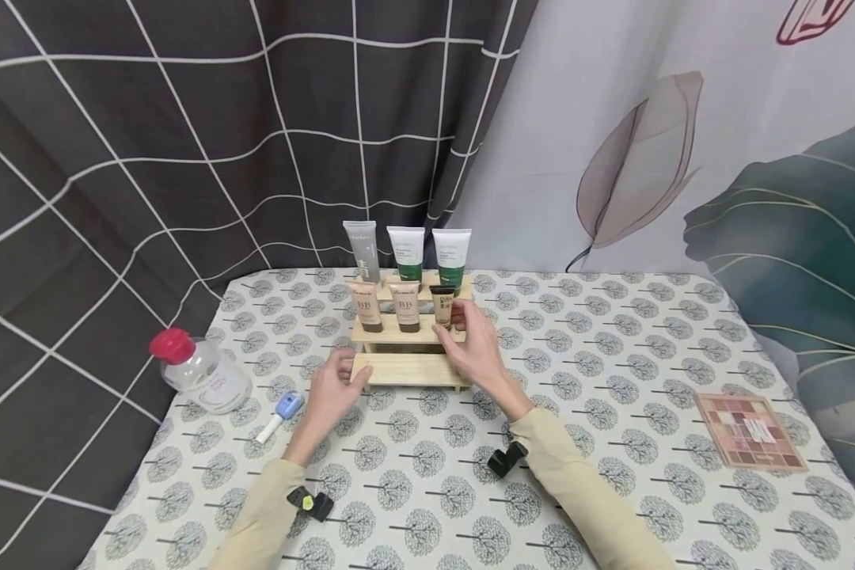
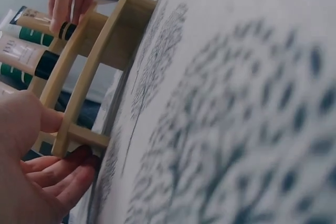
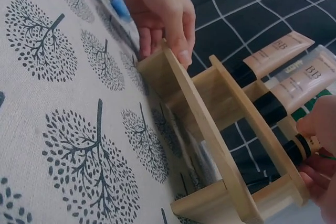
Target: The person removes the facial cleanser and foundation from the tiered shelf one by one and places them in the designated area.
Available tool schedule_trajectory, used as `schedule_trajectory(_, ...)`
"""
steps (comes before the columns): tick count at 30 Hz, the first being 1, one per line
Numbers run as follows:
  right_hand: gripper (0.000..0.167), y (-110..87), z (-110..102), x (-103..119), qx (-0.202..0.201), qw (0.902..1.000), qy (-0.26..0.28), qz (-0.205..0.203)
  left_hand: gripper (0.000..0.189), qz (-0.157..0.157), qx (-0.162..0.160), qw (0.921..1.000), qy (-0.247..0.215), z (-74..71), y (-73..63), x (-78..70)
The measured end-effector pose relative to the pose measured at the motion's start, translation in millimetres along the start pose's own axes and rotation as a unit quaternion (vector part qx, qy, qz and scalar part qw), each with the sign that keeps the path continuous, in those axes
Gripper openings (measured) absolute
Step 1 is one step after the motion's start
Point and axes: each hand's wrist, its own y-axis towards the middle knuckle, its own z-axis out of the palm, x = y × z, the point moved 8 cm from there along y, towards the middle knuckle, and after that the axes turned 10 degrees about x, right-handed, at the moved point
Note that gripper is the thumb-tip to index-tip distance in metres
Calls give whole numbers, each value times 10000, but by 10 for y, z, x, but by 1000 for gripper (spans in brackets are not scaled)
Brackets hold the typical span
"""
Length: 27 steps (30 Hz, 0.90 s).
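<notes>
A three-step wooden display rack (image 1: 402, 370) stands on the patterned tablecloth. My left hand (image 1: 333, 389) grips the left end of its lowest step, thumb on top and fingers underneath in the left wrist view. On the middle step, my right hand (image 1: 476, 344) pinches a small beige tube with a black top end (image 1: 442, 309) between thumb and fingers. Left of it are two pink BB cream tubes (image 1: 404, 305), caps down. Behind, the top step carries a grey tube (image 1: 362, 250) and two white-and-green tubes (image 1: 451, 257). The lowest step bears no tube.
At the left lies a clear bottle with a red cap (image 1: 217, 384), tilted on its side. Near it is a small blue-and-white stick-shaped item (image 1: 281, 415). An eyeshadow palette (image 1: 750, 431) lies at the right. A dark checked curtain (image 1: 207, 103) hangs behind the table.
</notes>
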Motion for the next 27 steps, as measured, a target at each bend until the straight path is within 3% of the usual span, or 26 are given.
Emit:
schedule_trajectory(7, 31, 19, 8, 30, -136, 9998, -7, -111, 50, -171, -201, 9977, -617, 13, -26, 95)
schedule_trajectory(12, 28, 0, -20, 38, -101, 9999, 89, -98, 48, -270, -218, 9964, -775, 13, -43, 122)
schedule_trajectory(27, 24, -297, -502, -21, -449, 9987, -226, -10, 47, -291, -214, 9954, -888, 39, -21, 191)
